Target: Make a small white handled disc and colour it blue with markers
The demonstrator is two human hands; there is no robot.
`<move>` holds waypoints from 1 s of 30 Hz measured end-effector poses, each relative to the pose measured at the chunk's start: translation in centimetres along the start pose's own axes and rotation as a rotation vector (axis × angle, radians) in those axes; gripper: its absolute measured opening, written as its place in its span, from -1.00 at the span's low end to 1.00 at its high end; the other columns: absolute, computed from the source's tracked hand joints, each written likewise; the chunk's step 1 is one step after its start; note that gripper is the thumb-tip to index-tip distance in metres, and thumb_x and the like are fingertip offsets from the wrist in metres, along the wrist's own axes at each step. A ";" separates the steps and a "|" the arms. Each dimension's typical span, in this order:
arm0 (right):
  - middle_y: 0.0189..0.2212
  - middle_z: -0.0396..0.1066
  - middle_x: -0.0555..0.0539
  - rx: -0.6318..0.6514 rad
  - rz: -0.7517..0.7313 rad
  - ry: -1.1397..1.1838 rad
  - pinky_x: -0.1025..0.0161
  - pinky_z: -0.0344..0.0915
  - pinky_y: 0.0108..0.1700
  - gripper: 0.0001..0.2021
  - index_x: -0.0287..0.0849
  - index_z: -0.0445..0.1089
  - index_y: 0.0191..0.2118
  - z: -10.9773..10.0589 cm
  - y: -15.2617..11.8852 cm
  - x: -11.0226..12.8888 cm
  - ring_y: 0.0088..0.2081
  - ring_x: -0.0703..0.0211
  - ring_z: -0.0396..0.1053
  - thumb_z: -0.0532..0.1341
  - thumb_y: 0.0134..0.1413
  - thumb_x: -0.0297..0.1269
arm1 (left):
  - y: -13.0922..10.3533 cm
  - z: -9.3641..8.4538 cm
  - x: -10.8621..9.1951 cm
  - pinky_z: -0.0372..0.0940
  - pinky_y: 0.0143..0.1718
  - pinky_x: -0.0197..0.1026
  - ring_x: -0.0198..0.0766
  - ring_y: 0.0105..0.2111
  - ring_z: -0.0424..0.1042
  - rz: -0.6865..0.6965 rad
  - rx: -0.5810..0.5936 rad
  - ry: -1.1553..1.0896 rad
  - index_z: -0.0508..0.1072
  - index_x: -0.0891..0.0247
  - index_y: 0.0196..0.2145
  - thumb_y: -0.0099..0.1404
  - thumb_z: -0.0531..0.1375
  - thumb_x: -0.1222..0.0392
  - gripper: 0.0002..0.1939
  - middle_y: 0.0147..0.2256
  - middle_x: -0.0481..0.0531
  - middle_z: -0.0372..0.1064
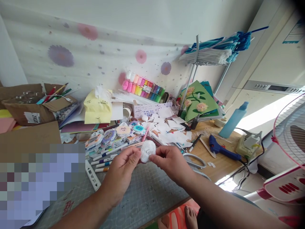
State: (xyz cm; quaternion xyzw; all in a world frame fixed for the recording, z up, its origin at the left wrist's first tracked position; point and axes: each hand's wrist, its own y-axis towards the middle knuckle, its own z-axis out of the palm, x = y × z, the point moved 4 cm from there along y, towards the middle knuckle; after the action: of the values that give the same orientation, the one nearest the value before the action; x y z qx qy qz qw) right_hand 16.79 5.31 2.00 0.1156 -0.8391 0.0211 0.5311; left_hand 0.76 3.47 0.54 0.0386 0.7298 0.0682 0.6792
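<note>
A small white fuzzy piece [148,151], rounded and soft-looking, is held up above the grey cutting mat [147,187]. My left hand [124,168] pinches its left edge between thumb and fingers. On the opposite edge, my right hand [170,162] grips it the same way, its thumb on the lower front. Just behind the hands lie several markers [107,163] and a heap of decorated paper badges [124,129]. Scissors with grey handles [195,160] rest beside my right hand.
At right are a blue glue gun [222,149], a blue spray bottle [233,121], a power strip [247,144] and a fan [292,127]. Paper scraps [172,135] and a set of coloured clay [144,87] lie behind. A cardboard box [23,111] stands left; a blurred patch covers the lower left.
</note>
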 end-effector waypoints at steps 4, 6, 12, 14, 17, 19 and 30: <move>-0.68 0.21 0.09 0.030 -0.005 0.016 0.37 0.04 -0.56 -0.78 -0.21 0.32 -0.58 -0.2 -0.2 -0.1 -0.59 0.34 0.10 0.25 -0.03 -0.23 | 0.0 0.3 0.5 0.26 -0.24 -0.20 -0.20 -0.33 0.31 -0.039 0.107 -0.106 0.46 0.19 -0.41 0.22 0.22 -0.04 -0.75 -0.43 -0.04 0.30; -0.66 0.22 0.08 0.036 -0.038 0.030 0.37 0.06 -0.53 -0.78 -0.20 0.33 -0.58 -0.4 -0.3 0.0 -0.57 0.32 0.11 0.25 -0.02 -0.23 | 0.1 0.3 0.5 0.24 -0.22 -0.22 -0.21 -0.30 0.31 -0.055 0.121 -0.160 0.47 0.19 -0.42 0.20 0.25 -0.03 -0.77 -0.41 -0.05 0.29; -0.54 0.34 0.01 0.107 -0.325 0.073 0.30 0.21 -0.33 -0.74 -0.20 0.44 -0.49 -0.8 -0.7 1.0 -0.43 0.22 0.29 0.24 0.09 -0.13 | -0.3 0.7 -0.6 0.26 -0.23 -0.26 -0.21 -0.26 0.36 -0.062 0.282 -0.268 0.48 0.19 -0.48 0.00 0.40 0.06 -0.78 -0.33 -0.04 0.36; -0.55 0.33 0.01 0.140 -0.355 0.032 0.30 0.20 -0.33 -0.72 -0.20 0.45 -0.48 -0.9 -0.9 1.1 -0.44 0.22 0.29 0.21 0.14 -0.12 | -0.4 0.8 -0.9 0.25 -0.14 -0.24 -0.19 -0.20 0.37 -0.037 0.346 -0.258 0.49 0.16 -0.42 0.00 0.40 0.12 -0.80 -0.29 -0.05 0.37; -0.56 0.29 0.02 0.157 -0.395 -0.043 0.31 0.19 -0.34 -0.70 -0.19 0.44 -0.49 -1.1 -1.2 1.4 -0.45 0.23 0.28 0.17 0.18 -0.15 | -0.6 0.9 -0.8 0.18 0.02 -0.15 -0.09 -0.06 0.35 -0.024 0.406 -0.185 0.50 0.07 -0.23 0.00 0.40 0.11 -0.67 -0.16 -0.03 0.36; -0.54 0.29 0.02 0.171 -0.420 -0.093 0.32 0.19 -0.33 -0.72 -0.19 0.43 -0.48 -1.0 -1.4 1.4 -0.43 0.23 0.29 0.15 0.20 -0.21 | -0.7 1.0 -0.6 0.16 0.06 -0.11 -0.02 0.02 0.32 -0.007 0.435 -0.115 0.49 0.02 -0.14 -0.01 0.40 0.09 -0.58 -0.06 -0.01 0.34; -0.45 0.40 -0.02 0.096 -0.414 -0.211 0.30 0.22 -0.27 -0.85 -0.20 0.46 -0.38 -1.7 -1.7 0.4 -0.35 0.21 0.34 0.16 0.06 -0.50 | -0.1 0.4 -0.2 0.17 0.04 -0.08 0.04 0.02 0.28 0.032 0.307 0.110 0.50 0.08 -0.13 0.03 0.38 0.06 -0.60 -0.08 0.03 0.38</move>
State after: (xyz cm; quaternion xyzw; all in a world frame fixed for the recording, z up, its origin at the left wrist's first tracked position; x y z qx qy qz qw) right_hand 18.49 3.86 2.93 0.3119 -0.8465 -0.0605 0.4272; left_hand 1.16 3.38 0.65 0.1498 0.7672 -0.0310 0.6229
